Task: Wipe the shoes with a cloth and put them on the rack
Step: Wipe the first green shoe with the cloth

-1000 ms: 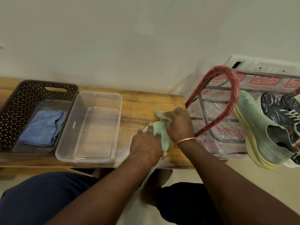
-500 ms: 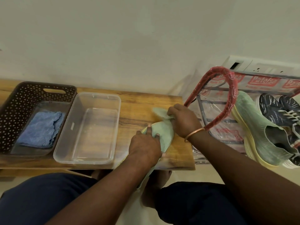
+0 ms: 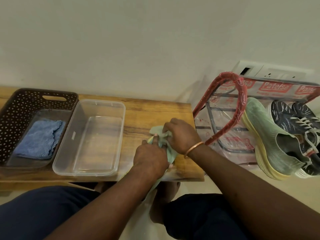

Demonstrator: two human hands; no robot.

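We pin pale green shoe [image 3: 171, 155] on wooden bench [image 3: 155, 111] with left hand [image 3: 150, 158], fingers curled over upper. Right hand [image 3: 181, 135] pinches bunched green cloth [image 3: 156, 131] against far end of shoe. Shoe's long axis runs from us toward wall, near end overhanging bench edge. Shoe rack [image 3: 242, 94] stands right of bench, beyond right hand, so we judge right hand nearer for placing. Matching green shoe [image 3: 270, 135] and dark sneakers [image 3: 294, 118] lie on rack. We judge wiping not yet done.
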